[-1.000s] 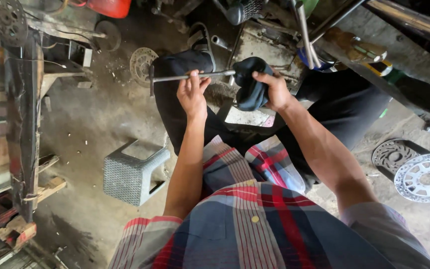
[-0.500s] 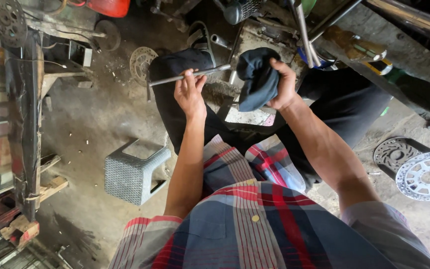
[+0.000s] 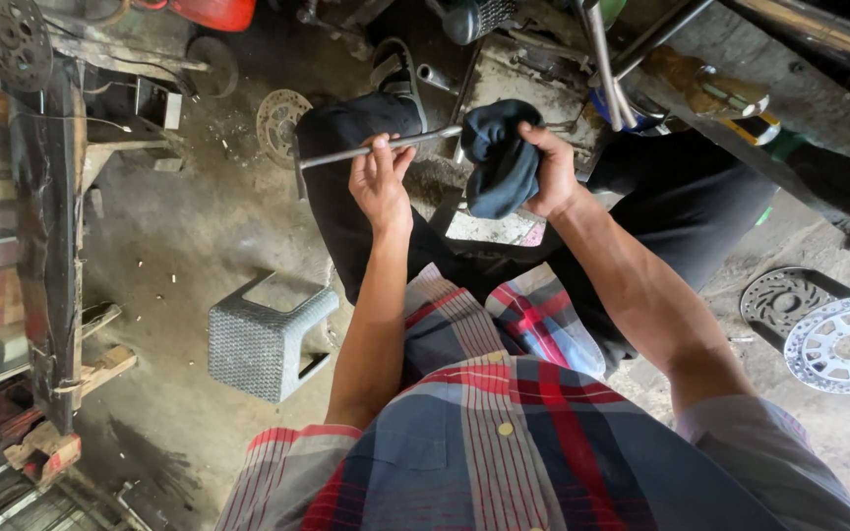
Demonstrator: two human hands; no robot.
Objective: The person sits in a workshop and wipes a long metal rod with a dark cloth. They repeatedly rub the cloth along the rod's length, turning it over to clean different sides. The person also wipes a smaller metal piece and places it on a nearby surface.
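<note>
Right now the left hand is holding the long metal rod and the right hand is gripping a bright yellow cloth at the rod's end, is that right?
Not quite. The cloth is dark, navy or black, not bright yellow, as the head view shows. The rest stands: the left hand holds the long metal rod, and the right hand grips the cloth at the rod's end.
</note>
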